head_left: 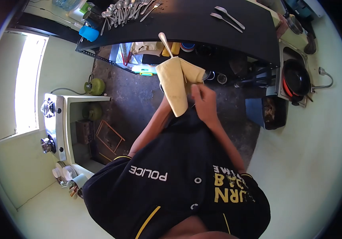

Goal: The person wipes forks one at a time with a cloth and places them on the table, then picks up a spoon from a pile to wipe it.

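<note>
A yellow cloth (pixel 172 81) hangs draped over my left hand, whose fingers are hidden beneath it. Out of the cloth's top edge sticks a metal utensil (pixel 164 41), its handle pointing up toward the black table (pixel 187 22). My right hand (pixel 205 101) is closed at the cloth's lower right side, its fingers bent against the fabric. The part of the utensil inside the cloth is hidden.
Two forks (pixel 228 19) lie on the table, and a pile of spoons and forks (pixel 124 11) lies at its left, near a blue cup (pixel 89 33). At right is a sink (pixel 286 49) with a black pan (pixel 297 77); at left, a stove (pixel 54 119).
</note>
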Available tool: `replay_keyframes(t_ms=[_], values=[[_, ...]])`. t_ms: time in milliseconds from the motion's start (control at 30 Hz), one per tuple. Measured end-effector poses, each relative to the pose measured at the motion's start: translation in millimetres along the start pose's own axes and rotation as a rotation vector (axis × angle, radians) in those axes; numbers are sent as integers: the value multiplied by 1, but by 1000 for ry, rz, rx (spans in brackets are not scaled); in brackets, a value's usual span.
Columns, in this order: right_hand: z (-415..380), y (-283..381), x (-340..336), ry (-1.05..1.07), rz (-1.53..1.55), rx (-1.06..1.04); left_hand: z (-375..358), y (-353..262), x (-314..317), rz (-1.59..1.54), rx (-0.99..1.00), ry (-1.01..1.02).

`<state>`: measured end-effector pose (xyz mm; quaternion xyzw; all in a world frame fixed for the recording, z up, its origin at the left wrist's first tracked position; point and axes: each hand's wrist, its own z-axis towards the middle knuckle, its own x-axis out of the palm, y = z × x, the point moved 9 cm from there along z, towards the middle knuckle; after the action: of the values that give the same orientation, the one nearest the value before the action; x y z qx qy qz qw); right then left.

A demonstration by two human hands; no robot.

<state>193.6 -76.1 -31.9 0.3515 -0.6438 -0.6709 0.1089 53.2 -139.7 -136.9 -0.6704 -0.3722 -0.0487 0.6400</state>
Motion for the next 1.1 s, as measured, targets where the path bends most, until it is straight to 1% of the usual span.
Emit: replay_keyframes(t_ms=[33, 67, 133, 167, 233, 267, 300, 400, 433, 500, 533, 567, 600, 633, 667, 733, 767, 800, 867, 967, 1067, 1100], values=[[-4, -8, -6, -101, 65, -38, 0, -7, 2, 185, 85, 46], [-3, -16, -6, -137, 193, -68, -1, -14, 3, 366, 178, 76], [3, -21, -13, -211, 447, -125, -6, -8, 17, -108, -86, 91], [7, -22, -1, -34, 502, -68, -10, -11, 32, 11, -147, 156], [7, -5, 14, 192, 1008, 28, -27, -30, 71, 196, -154, 225], [6, 8, 19, 304, 1260, 73, -32, -32, 81, 223, -175, 249], [10, 12, 16, 280, 1262, 100, -36, -32, 89, 246, -201, 273], [33, -8, -3, 176, 1074, 76, -46, -25, 97, 289, -306, 343], [35, -6, -15, 51, 1083, 119, -51, -23, 98, 301, -353, 360], [45, -24, -23, 150, 1239, 136, -58, -14, 101, 328, -446, 374], [46, -15, -25, 200, 1317, 144, -60, -11, 101, 341, -465, 366], [45, -9, -32, 152, 1272, 144, -60, -12, 101, 361, -435, 359], [44, -10, -32, 187, 1349, 181, -60, -15, 99, 379, -392, 347], [43, -12, -31, 222, 1425, 218, -58, -25, 100, 397, -245, 334], [43, -12, -31, 261, 1499, 254, -55, -25, 101, 418, -242, 350], [46, -5, -38, 229, 1573, 229, -47, -32, 109, 456, -234, 376], [47, -1, -41, 215, 1611, 216, -47, -37, 110, 434, -195, 322], [48, 3, -45, 198, 1607, 198, -48, -42, 112, 414, -154, 269], [51, 12, -54, 169, 1599, 162, -43, -34, 105, 460, -196, 226], [56, 19, -65, 76, 1568, 128, -41, -47, 109, 499, -78, 176], [60, 22, -76, 11, 1545, 68, -44, -45, 98, 501, -125, 143], [62, 23, -80, -2, 1541, 41, -49, -51, 98, 488, -85, 122]])
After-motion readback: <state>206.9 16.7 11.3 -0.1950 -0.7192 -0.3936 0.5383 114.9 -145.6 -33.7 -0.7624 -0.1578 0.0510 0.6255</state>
